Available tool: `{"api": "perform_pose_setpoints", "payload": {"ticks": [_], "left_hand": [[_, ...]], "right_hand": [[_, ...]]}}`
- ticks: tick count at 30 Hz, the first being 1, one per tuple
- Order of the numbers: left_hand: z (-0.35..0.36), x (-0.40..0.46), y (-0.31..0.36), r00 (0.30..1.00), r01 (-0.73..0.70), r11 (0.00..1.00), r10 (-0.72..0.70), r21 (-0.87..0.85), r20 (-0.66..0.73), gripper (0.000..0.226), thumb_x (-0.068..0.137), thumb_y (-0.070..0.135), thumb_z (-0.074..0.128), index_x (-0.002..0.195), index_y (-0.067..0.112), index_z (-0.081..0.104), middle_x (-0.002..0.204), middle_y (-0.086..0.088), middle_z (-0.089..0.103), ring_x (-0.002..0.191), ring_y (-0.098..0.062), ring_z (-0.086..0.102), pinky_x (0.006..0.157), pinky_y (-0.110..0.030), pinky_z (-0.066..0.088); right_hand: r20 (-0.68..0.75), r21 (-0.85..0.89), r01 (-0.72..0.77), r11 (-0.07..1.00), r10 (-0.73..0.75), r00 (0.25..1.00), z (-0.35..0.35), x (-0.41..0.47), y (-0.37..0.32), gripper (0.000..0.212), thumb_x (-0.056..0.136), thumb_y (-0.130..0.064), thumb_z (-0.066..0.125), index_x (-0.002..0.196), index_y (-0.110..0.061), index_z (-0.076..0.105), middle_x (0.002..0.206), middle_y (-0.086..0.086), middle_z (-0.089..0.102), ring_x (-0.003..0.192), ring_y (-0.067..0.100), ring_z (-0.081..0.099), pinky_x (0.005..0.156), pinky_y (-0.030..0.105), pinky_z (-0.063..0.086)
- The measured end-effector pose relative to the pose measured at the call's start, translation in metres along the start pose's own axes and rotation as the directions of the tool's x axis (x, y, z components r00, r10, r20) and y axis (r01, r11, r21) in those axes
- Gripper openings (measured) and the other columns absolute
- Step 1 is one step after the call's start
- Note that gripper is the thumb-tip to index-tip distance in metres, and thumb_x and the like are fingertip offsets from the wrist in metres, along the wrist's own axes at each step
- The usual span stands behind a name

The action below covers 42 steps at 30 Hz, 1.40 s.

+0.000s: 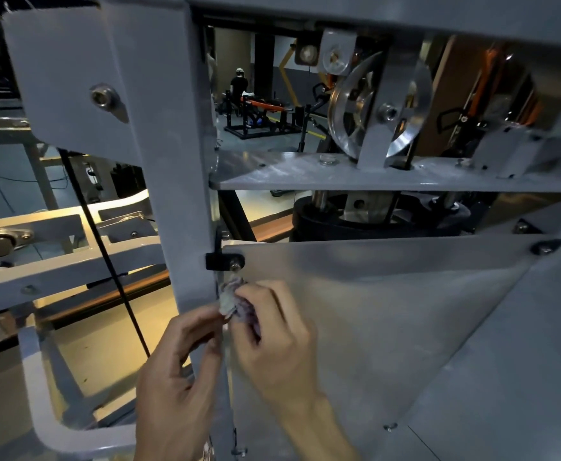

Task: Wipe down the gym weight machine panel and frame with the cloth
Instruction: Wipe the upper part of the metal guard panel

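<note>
In the head view, the right hand (272,331) grips a small crumpled pale and purple cloth (237,302), fingers curled round it, pressing it at the left edge of the grey translucent plastic panel (372,311) where it meets the grey painted upright frame post (169,161). The left hand (179,377) sits just left of the right, its fingertips pinching the cloth's lower edge against the post. Just above both hands a black bracket with a bolt (224,261) fixes the panel's corner. Well above and right stands a shiny metal pulley wheel (359,108).

Crumpled cloth (236,302) apparently pressed against the grey panel's (372,311) edge.
</note>
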<state>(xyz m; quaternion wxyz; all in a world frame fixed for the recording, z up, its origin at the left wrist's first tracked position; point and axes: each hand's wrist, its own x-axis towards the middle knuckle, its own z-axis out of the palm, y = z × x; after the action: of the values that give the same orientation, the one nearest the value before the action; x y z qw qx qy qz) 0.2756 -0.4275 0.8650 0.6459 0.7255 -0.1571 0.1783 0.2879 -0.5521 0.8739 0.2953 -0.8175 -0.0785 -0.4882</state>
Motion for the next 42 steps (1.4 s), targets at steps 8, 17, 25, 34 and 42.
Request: {"api": "perform_pose_setpoints", "payload": {"ticks": [8,17,25,34,42], "left_hand": [[0.000,-0.001,-0.004,0.999,0.021,1.000,-0.022,0.004,0.035,0.054,0.093,-0.011,0.059,0.112,0.039,0.066,0.127,0.014,0.070,0.118,-0.008,0.067,0.098,-0.028,0.053],[-0.004,-0.001,0.000,0.998,-0.031,0.996,0.026,0.085,0.060,0.057,0.093,-0.008,0.059,0.112,0.046,0.065,0.126,0.014,0.069,0.118,-0.008,0.066,0.094,-0.019,0.051],[-0.001,-0.007,0.003,0.995,-0.048,0.994,0.039,0.101,0.095,0.031,0.089,0.018,0.058,0.114,0.034,0.068,0.105,0.016,0.074,0.107,-0.005,0.069,0.090,-0.018,0.053],[0.014,0.000,0.009,0.980,-0.134,0.985,0.115,0.107,0.164,0.033,0.092,0.006,0.061,0.114,0.030,0.069,0.107,0.013,0.071,0.105,-0.009,0.069,0.086,-0.024,0.055],[0.022,-0.003,0.006,0.979,-0.121,0.991,0.109,0.062,0.171,0.025,0.095,0.011,0.060,0.111,0.028,0.070,0.102,0.009,0.073,0.100,-0.011,0.071,0.084,-0.026,0.055]], "right_hand": [[-0.287,0.018,-0.204,0.979,0.200,0.937,-0.042,0.000,0.035,0.031,0.079,-0.001,0.069,0.105,-0.017,0.062,0.100,-0.005,0.057,0.083,0.008,0.057,0.077,0.009,0.043],[-0.104,0.024,-0.083,0.996,0.085,0.991,-0.018,-0.003,0.015,0.025,0.087,-0.015,0.065,0.111,-0.023,0.060,0.105,-0.002,0.063,0.085,0.015,0.064,0.071,0.023,0.054],[-0.267,0.013,-0.235,0.972,0.230,0.936,-0.043,-0.001,0.030,0.021,0.086,-0.012,0.065,0.106,-0.010,0.070,0.103,-0.003,0.064,0.088,0.008,0.062,0.080,0.009,0.045],[-0.089,-0.059,-0.083,0.995,0.078,0.993,-0.039,0.000,0.024,0.026,0.083,-0.008,0.075,0.106,-0.018,0.067,0.101,-0.002,0.066,0.084,0.015,0.065,0.069,0.026,0.054],[-0.259,-0.056,-0.190,0.980,0.170,0.951,-0.050,0.001,0.042,0.035,0.075,0.007,0.076,0.104,-0.011,0.066,0.099,0.000,0.061,0.083,0.007,0.058,0.079,0.006,0.043]]}}
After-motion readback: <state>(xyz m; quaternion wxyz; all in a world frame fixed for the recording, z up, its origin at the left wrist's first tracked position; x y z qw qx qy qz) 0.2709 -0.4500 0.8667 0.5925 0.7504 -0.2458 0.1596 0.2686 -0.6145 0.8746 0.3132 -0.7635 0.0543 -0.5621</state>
